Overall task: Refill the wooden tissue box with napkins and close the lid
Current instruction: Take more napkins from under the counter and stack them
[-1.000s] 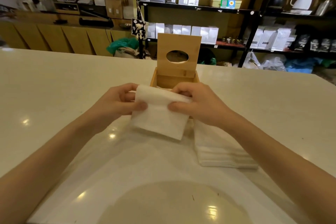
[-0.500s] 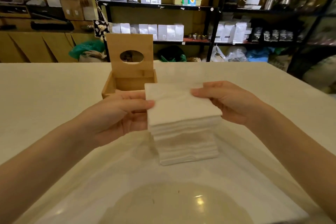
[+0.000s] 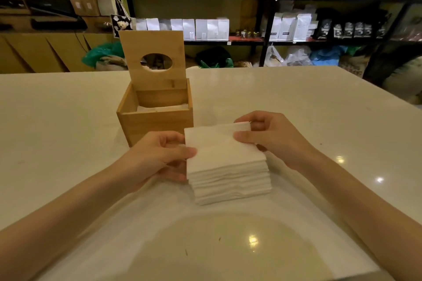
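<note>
Two hands grip a white stack of napkins (image 3: 225, 162) on the pale counter (image 3: 296, 102). Half a second ago the same stack lay between the hands with the left thumb near its top left corner; now the left hand (image 3: 159, 157) has its thumb pressed on the upper sheets at the stack's left edge, fingers curled under that side, and the right hand (image 3: 271, 137) pinches the far right corner, thumb on top and fingers behind it. A second ago both hands held a single thin bundle just in front of the box, with the stack lying apart to the right. The view has also shifted, so the box now stands left of the stack.

The napkins are square, plain white, many layers deep, their near edges slightly wavy and uneven. The topmost sheets are lifted a little at the far right corner, where the right hand holds them. The stack rests on the counter near its middle, just in front of and to the right of the box, close to the box's near right corner.

The wooden tissue box (image 3: 155, 121) is light bamboo-coloured and square. Its lid (image 3: 153, 59), pierced by an oval hole, stands upright at the far wall. Inside, white napkins already lie low in the box.
</note>
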### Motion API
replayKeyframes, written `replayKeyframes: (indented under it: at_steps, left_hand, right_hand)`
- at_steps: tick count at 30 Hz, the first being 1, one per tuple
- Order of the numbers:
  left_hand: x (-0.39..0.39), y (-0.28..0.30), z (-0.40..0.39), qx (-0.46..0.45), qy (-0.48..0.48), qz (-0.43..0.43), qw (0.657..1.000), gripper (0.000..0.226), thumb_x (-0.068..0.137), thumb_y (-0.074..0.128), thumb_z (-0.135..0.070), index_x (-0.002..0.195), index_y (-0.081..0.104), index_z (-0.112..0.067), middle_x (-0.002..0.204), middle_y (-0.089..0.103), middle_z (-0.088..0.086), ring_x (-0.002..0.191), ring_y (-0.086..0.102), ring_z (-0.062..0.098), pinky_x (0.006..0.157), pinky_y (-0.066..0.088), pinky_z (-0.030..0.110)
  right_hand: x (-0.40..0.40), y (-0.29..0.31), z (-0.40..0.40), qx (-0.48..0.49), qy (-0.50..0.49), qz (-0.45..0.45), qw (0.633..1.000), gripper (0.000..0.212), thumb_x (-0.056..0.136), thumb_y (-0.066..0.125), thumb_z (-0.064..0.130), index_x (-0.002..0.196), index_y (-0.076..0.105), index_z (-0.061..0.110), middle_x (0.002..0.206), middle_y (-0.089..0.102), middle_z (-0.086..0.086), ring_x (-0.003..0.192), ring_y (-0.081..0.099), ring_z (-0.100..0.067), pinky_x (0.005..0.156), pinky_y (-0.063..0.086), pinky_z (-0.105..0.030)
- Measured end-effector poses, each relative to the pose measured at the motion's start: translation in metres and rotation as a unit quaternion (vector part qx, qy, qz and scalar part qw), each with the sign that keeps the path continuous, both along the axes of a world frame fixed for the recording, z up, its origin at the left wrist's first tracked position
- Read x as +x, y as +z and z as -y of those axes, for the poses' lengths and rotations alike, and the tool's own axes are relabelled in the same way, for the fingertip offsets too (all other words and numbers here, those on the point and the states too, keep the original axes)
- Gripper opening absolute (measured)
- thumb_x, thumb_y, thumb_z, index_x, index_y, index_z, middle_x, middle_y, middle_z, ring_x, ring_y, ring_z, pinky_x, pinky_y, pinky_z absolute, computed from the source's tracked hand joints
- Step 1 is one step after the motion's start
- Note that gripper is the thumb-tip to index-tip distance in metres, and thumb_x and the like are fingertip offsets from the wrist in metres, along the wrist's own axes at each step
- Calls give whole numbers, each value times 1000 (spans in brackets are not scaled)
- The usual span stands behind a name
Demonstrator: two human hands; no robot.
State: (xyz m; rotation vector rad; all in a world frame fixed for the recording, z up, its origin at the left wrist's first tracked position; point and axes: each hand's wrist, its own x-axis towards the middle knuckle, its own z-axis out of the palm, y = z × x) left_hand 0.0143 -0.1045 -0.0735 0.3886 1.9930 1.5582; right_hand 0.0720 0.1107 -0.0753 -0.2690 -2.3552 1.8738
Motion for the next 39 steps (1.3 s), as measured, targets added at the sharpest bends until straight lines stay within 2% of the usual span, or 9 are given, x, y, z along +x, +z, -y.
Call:
replayKeyframes:
  at_steps: [5,8,13,16,19,23,26,34,39]
  left_hand:
    - [1,-4,-2,-67,4,-87,994,23,73,71,-15,94,60,-18,55,69,2,43,60,13,37,47,24]
    - [0,-8,-5,-130,6,-147,981,33,70,74,-24,93,52,-27,67,68,2,43,57,10,38,45,23]
    - [-1,-7,-1,-173,-8,-178,969,28,76,62,-39,100,51,-30,90,61,-4,69,60,13,51,46,22]
    - [-1,-5,1,-213,-39,-204,955,40,83,48,-46,117,53,-25,108,57,-5,93,56,15,75,47,27]
    - [-3,-3,-2,-241,-58,-195,949,46,83,46,-49,121,53,-24,121,50,-4,106,49,15,93,43,32]
    - [-5,-4,-10,-261,-97,-158,947,59,76,58,-50,127,45,-23,124,38,-9,110,42,11,93,36,27]
    - [-4,-5,-12,-282,-120,-173,936,72,69,66,-49,132,38,-25,124,34,-11,111,39,10,91,35,25]
    - [-1,-6,-13,-277,-117,-182,936,74,70,69,-43,134,34,-27,140,33,-5,127,29,17,110,29,44]
    - [1,-11,-11,-205,-110,-153,960,66,69,73,-35,126,39,-32,128,47,-10,117,44,12,101,41,34]
  right_hand:
    - [2,-6,-4,134,1,-49,990,23,71,75,10,92,68,17,80,65,1,61,57,2,53,47,-12]
    - [4,-9,-5,221,-7,-41,974,22,71,75,18,91,67,23,81,57,14,62,52,6,59,39,-9]
    - [6,-10,-12,312,31,-16,949,36,84,57,40,118,55,29,116,48,14,115,35,-5,87,27,-22]
    - [7,-7,-16,241,54,28,969,48,88,49,43,134,38,35,133,41,14,122,33,-3,96,27,-23]
    - [9,-2,-19,173,123,106,971,75,79,58,51,142,21,37,148,30,13,130,34,-9,107,30,-31]
    - [11,-3,-23,285,178,162,928,89,74,64,51,145,13,32,155,6,14,141,4,-4,115,13,-35]
    - [10,-3,-22,315,199,153,915,81,71,68,49,140,28,31,153,14,15,140,-7,-1,115,11,-37]
    - [10,-1,-21,318,194,136,918,70,68,72,46,130,41,32,132,39,14,129,24,-9,109,26,-37]
    - [7,-2,-20,286,194,105,933,62,57,75,49,114,52,39,121,54,14,117,46,-8,100,40,-35]
